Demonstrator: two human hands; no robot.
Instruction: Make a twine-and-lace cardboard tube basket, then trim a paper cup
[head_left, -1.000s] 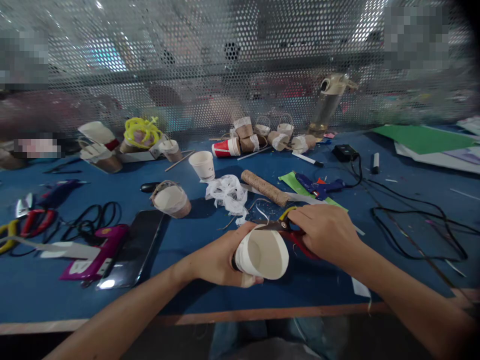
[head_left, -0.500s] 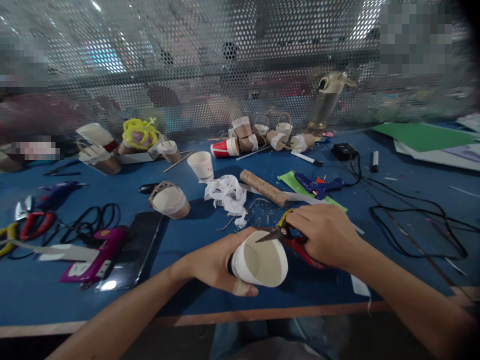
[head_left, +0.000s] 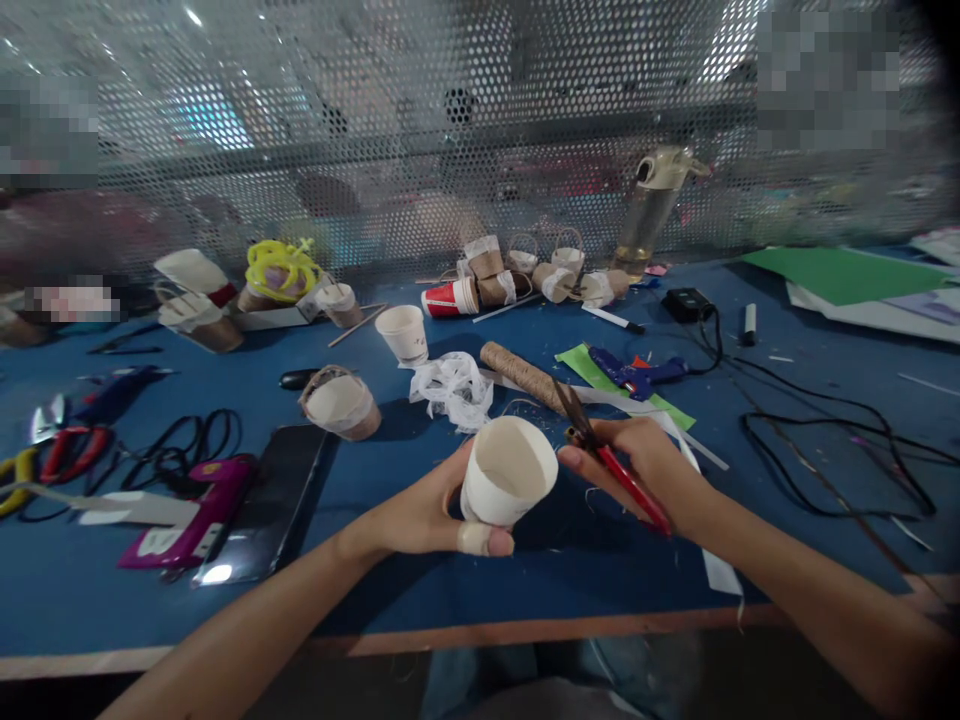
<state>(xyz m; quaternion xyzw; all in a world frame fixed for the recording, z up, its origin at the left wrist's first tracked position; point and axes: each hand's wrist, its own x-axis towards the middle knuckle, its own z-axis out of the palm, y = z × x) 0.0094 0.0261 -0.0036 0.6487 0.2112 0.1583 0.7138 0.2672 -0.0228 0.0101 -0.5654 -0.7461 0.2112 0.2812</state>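
Observation:
A white paper cup is tilted with its mouth toward me, and my left hand is wrapped round its side. That hand's thumb wears a tan bandage. To the right, my right hand grips red-handled scissors, blades pointing up and left, apart from the cup. Beyond the cup lie a crumpled white lace ribbon and a roll of brown twine. A small twine-handled cup basket stands to the left of them.
On the left are a purple glue gun, a dark phone and pliers. A blue glue gun with black cable lies right. Several small baskets, a red cup and a water bottle line the mesh partition.
The scissors have come away from the cup's rim, and my right hand has turned so their blades point upward. My left hand has raised the cup slightly and tilted it.

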